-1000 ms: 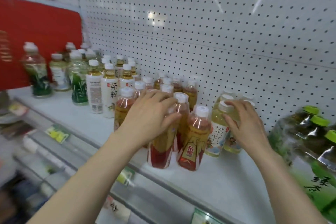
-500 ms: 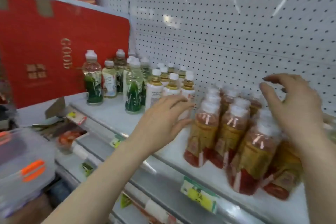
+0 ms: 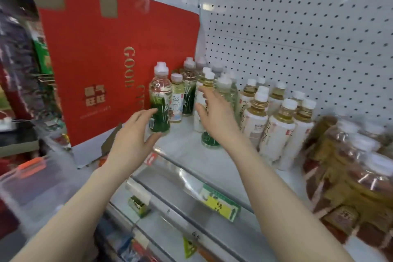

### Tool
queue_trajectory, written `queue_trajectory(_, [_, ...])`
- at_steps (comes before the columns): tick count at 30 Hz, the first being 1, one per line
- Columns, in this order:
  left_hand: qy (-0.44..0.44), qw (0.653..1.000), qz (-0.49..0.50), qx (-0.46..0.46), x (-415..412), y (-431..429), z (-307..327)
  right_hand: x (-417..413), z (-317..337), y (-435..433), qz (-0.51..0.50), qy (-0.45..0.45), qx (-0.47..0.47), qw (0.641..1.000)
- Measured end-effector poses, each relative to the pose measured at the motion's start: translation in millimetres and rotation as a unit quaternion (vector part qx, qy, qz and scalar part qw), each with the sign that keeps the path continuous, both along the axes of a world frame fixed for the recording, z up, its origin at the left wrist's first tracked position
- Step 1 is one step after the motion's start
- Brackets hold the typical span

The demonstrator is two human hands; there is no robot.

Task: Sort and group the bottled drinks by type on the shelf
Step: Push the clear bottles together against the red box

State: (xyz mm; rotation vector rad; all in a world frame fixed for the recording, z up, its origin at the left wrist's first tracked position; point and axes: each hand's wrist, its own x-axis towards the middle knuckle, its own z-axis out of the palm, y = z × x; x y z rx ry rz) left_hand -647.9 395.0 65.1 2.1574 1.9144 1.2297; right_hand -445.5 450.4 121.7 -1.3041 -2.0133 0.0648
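Observation:
On the white shelf (image 3: 187, 155) stand mixed bottled drinks. A clear bottle with a green leaf label (image 3: 160, 100) is at the left end, a small pale tea bottle (image 3: 177, 100) just behind it. My left hand (image 3: 134, 134) is open, fingertips close to the green bottle's lower left side. My right hand (image 3: 214, 115) is open in front of another green-label bottle (image 3: 209, 138) and a white-label bottle (image 3: 200, 100), holding nothing. White-label tea bottles (image 3: 276, 132) stand in a group right of it. Red-and-gold amber tea bottles (image 3: 348, 164) fill the right edge, blurred.
A big red carton (image 3: 110, 59) stands against the shelf's left end. White pegboard (image 3: 297, 27) backs the shelf. Price tags (image 3: 220, 204) hang on the front rail. A clear plastic bin (image 3: 36, 187) sits low at the left.
The view has swung left along the shelf. Both hands left the amber bottles and moved left to the green-label bottles; neither holds anything.

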Motion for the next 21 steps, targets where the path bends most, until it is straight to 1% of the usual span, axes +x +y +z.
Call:
queue_trajectory(2, [-0.015, 1.000, 0.010, -0.010, -8.8, 16.2, -7.2, -23.2, -2.5, 28.9, 0.003, -0.007, -0.034, 0.999])
queue_trajectory(6, [-0.027, 0.998, 0.027, -0.043, -17.9, 44.8, -9.8, -54.5, -1.4, 90.0, -0.019, -0.022, -0.065, 0.997])
queue_trajectory(8, [-0.029, 0.997, 0.040, -0.061, -27.0, 79.0, -11.9, -78.4, 1.5, 134.2, -0.021, -0.008, -0.074, 0.997])
queue_trajectory(11, [-0.031, 0.997, 0.027, -0.061, -25.0, 87.2, -9.3, -94.3, 7.8, 153.0, -0.003, 0.015, -0.100, 0.995])
queue_trajectory(13, [-0.051, 0.997, 0.017, -0.057, -26.2, 100.7, -13.3, -101.8, 6.5, 168.9, 0.004, 0.036, -0.109, 0.993])
queue_trajectory(16, [-0.091, 0.994, 0.016, -0.065, -28.7, 117.0, -17.2, -101.5, -4.4, 172.7, -0.003, 0.054, -0.082, 0.995])
queue_trajectory(21, [-0.128, 0.990, 0.000, -0.060, -28.1, 136.4, -18.0, -90.4, -15.8, 139.1, -0.045, 0.001, 0.018, 0.999])
